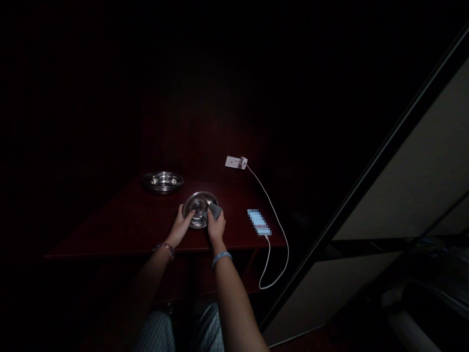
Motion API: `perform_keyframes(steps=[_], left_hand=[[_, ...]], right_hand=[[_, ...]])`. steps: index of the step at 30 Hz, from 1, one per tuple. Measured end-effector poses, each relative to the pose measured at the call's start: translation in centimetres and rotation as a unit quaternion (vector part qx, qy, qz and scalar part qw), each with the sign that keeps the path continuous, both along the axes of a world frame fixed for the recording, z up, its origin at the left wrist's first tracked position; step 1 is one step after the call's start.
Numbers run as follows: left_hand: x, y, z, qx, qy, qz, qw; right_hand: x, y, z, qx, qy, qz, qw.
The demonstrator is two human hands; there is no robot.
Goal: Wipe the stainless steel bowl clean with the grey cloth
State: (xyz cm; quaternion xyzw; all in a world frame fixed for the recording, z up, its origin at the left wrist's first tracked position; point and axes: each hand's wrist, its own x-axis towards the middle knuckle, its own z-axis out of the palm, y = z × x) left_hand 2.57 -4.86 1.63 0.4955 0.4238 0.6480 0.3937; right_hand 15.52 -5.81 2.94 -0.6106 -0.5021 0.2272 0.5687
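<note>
Tilted above the dark red table, a shiny metal bowl (198, 205) faces me between my hands. My left hand (180, 226) grips its lower left rim, with the thumb over the inside. In my right hand (217, 226) is a folded grey cloth (214, 210), pressed against the bowl's right inner side. The fingers beneath the bowl are hidden. Farther back on the left, more metal bowls (163, 182) sit on the table, seemingly stacked; how many I cannot tell.
The table (120, 230) ends at a front edge near my wrists. On its right lies a lit phone (259, 222) with a white cable (273, 205) running to a wall socket (234, 162) and looping past the edge. A pale panel (410, 186) with a dark frame stands right.
</note>
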Motion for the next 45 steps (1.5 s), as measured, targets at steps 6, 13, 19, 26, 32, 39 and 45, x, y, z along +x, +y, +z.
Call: perform_keyframes(steps=[6,13,19,26,32,39,45], left_hand=[[0.2,-0.4,0.5,0.015,0.002,-0.024,1.0],[0.3,-0.2,0.4,0.023,-0.025,-0.029,0.999],[0.3,0.0,0.1,0.027,-0.027,-0.031,0.999],[0.2,0.2,-0.5,0.041,-0.015,-0.015,0.999],[0.1,0.3,-0.5,0.037,-0.004,-0.001,0.999],[0.1,0.2,0.0,0.025,-0.02,0.012,0.999],[0.2,0.1,0.4,0.015,-0.033,0.011,0.999]], right_hand=[[0.0,0.1,-0.1,-0.003,0.003,-0.007,1.0],[-0.1,-0.5,0.4,-0.069,-0.068,0.013,0.995],[0.0,-0.6,0.7,-0.08,-0.083,0.009,0.993],[0.0,-0.4,0.4,-0.072,-0.073,-0.002,0.995],[0.0,-0.1,0.1,-0.059,-0.046,-0.014,0.997],[-0.1,-0.2,0.1,-0.047,-0.043,-0.013,0.998],[-0.1,-0.2,0.2,-0.043,-0.047,-0.005,0.998]])
